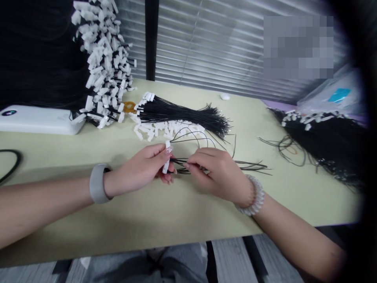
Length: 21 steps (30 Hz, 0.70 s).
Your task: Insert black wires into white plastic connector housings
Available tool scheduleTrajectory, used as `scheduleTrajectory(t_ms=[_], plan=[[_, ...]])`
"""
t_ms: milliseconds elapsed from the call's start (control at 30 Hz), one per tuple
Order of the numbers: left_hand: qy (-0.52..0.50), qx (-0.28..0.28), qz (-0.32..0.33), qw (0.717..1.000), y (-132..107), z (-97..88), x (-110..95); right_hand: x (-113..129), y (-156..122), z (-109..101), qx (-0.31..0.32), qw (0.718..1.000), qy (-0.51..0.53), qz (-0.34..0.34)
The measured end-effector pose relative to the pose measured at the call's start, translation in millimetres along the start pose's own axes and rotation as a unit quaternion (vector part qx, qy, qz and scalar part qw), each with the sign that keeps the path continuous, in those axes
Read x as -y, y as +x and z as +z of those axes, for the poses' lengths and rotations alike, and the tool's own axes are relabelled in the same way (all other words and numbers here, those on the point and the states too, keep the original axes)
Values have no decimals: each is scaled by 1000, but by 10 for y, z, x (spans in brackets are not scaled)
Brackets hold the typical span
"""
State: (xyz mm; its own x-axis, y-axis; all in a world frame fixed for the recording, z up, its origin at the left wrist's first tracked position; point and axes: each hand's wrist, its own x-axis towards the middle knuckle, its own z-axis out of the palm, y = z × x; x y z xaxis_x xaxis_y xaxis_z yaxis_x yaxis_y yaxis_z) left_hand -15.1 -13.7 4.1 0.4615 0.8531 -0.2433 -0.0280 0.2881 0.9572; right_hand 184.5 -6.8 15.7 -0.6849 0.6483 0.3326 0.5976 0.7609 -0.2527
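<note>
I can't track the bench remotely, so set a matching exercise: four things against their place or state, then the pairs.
Things: 1 left hand; 2 right hand; 3 grey wristband; 4 bundle of black wires.
Places or states: A pinching thin black wires; B holding a white connector; C around the left wrist; D lying on the table beyond the hands.
Pairs: 1B, 2A, 3C, 4D.

The pale green desk (165, 220) is carrying many things. A bundle of black wires (179, 114) is lying near the back edge, with loose white connectors (165, 127) just in front of it. A white rectangular box (38, 120) is resting at the left, a high pile of white connectors (106, 67) is rising just beside it, and another black wire bundle (318, 141) is lying at the right.
</note>
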Motion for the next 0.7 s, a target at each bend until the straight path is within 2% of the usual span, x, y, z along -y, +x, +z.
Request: scheduleTrajectory(t_ms=[200,533,700], plan=[[-23,-5,-2,1000,6,-6,20,-26,-34,36,6,999,-17,43],[-12,-7,-6,1000,7,3,4,-29,-18,57,21,996,-85,5],[-14,-2,-1,1000,6,-3,12,-5,-17,100,13,987,-162,0]])
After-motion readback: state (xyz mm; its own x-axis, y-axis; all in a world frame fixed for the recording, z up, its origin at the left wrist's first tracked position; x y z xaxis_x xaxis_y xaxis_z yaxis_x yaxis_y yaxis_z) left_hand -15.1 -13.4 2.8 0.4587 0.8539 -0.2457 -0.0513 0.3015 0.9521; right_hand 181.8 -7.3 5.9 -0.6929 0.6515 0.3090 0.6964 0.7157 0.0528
